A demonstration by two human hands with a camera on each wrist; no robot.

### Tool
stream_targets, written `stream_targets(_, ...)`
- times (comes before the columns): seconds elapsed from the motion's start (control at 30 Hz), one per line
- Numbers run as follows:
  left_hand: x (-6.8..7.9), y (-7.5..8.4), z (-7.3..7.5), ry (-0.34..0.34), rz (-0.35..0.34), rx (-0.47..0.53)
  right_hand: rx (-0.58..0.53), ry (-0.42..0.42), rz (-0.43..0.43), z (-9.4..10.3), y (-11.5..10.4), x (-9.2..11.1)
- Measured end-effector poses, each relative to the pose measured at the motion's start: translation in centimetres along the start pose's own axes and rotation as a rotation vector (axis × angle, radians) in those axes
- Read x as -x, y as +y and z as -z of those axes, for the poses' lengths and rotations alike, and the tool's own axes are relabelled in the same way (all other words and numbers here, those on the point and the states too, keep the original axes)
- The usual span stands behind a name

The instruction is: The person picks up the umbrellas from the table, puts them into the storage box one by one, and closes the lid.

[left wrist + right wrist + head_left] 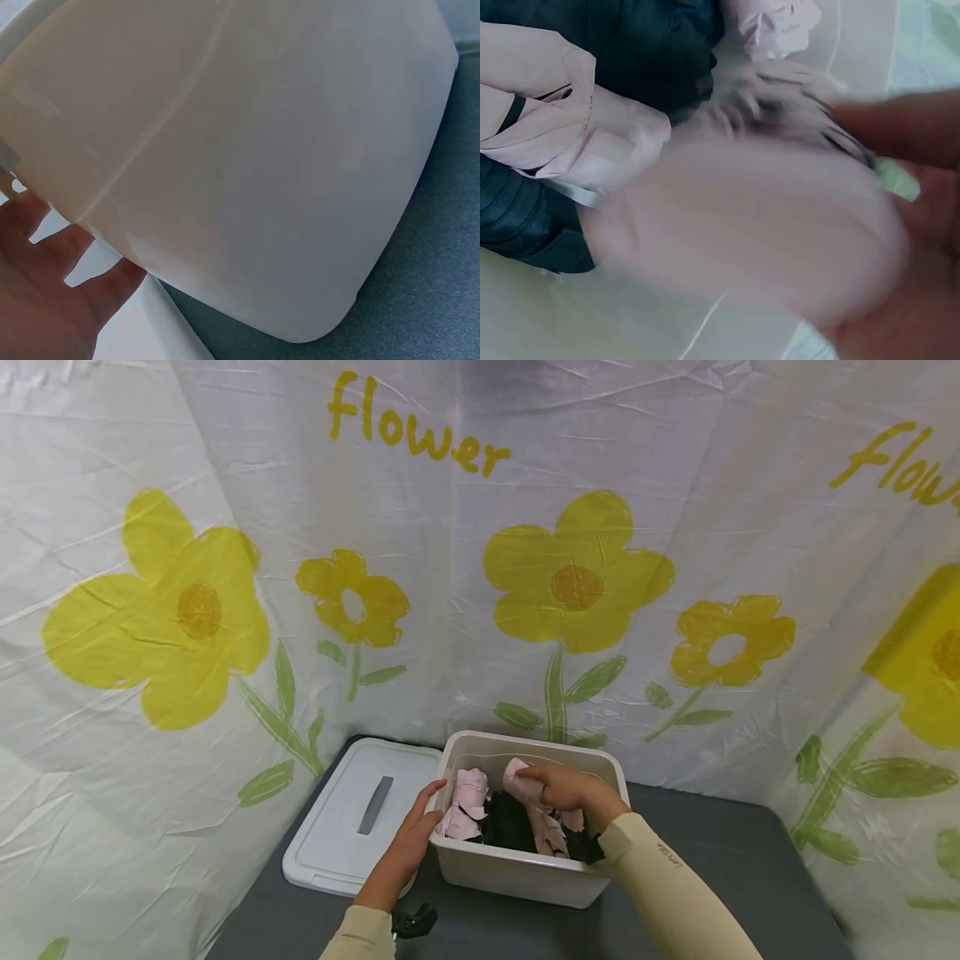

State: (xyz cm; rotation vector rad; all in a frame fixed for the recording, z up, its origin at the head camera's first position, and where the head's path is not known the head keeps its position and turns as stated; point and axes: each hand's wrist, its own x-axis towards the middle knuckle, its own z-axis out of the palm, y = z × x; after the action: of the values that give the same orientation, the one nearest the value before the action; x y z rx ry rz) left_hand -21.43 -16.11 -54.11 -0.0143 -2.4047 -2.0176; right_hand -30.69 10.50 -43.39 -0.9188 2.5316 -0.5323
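Observation:
A pale plastic storage bin [525,870] holds rolled pink and black fabric bundles. My left hand [411,839] touches the bin's left side near the rim; its fingers extend against the wall in the left wrist view. Inside the bin, my right hand [566,789] grips a rolled pink bundle [757,225], shaped like a folded umbrella and blurred in the right wrist view. Another pink bundle [471,792] stands along the left inner wall. A black bundle [510,822] lies beside it, and more pink fabric [547,833] shows below the right hand.
Left of the bin lies its white lid [330,835] with a grey handle [375,806]. Both are on a dark grey table [720,852]. A white curtain [435,635] printed with yellow flowers hangs close behind and at both sides.

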Motion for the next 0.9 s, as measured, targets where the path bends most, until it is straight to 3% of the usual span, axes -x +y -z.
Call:
stream_targets(0.2, 0.0, -0.1, -0.1, 0.003, 0.013, 0.006, -0.395, -0.015, -0.147, 0.3, -0.4, 0.1)
stream_targets(0.3, 0.0, 0.0, -0.1, 0.002, 0.01, 0.006, -0.462, -0.028, -0.153, 0.7, -0.8, 0.3)
stream_targets(0.53, 0.1, 0.2, 0.1, -0.014, 0.017, -0.012, -0.425, -0.078, -0.139, 1.2, -1.2, 1.5)
stream_targets(0.73, -0.1, 0.3, 0.7, -0.035, 0.026, -0.027, -0.339, -0.062, -0.121, 1.6, -1.2, 2.8)
stream_targets(0.9, -0.1, 0.5, 1.2, -0.08, 0.045, -0.029, -0.235, -0.016, -0.053, 1.8, -1.1, 4.3)
